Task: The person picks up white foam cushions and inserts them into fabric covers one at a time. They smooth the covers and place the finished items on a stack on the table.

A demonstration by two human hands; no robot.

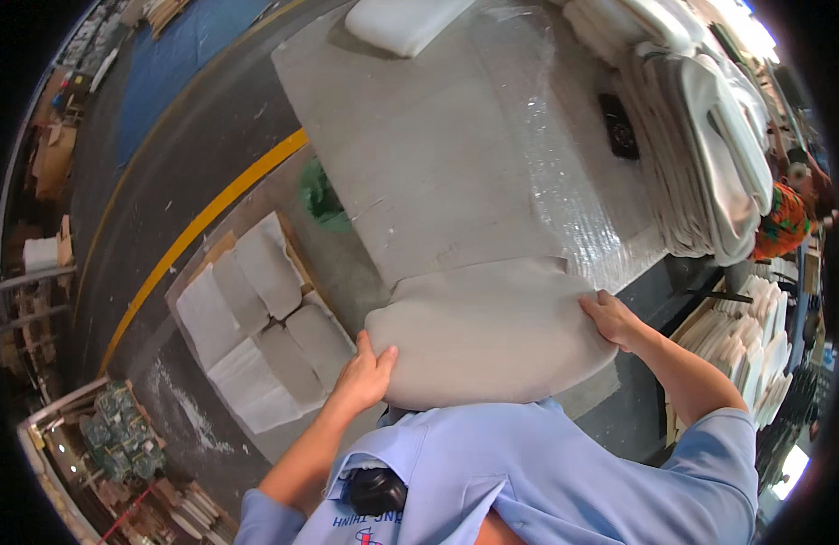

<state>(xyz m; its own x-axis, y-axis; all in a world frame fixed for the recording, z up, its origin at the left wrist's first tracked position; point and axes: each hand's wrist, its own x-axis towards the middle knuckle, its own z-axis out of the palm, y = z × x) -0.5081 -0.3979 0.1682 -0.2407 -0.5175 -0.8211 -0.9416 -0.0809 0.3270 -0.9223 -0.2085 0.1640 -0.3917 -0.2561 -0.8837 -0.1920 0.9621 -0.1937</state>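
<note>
Watching this through the head cam, so going left to right. Far left there's a crate (pixel 122 434) of greenish bits, well apart from the action. Next, the box (pixel 301 254) of pale pads sits low beside the bench (pixel 438 173); if the left grip slipped, I'd guess stuff could land on those. The green bag (pixel 324 202) is tucked by the bench's left edge, and a foot or a trailing corner might snag it.

The left hand (pixel 365 374) has the left end of the pad (pixel 492 331) pinched, thumb showing on top, fingers mostly hidden. The pad itself is right in front of the body, its far side over the near edge of the bench and its near side up by the shirt (pixel 528 454). Can't tell if they touch. With that much of it past the edge, I reckon letting go one-sided would let it tip or slide off.

The right hand (pixel 612 320) is clamped on the pad's right end, higher up, so an uneven pull could skew it. Just past that, the shiny wrap (pixel 574 195) on the bench looks slick and might bunch up if dragged over. Further right, the black gadget (pixel 618 125) sits close to the tall stack (pixel 692 154), so a wide swing there could knock either. Best room to move, imo: straight ahead, over the middle of the bench.
</note>
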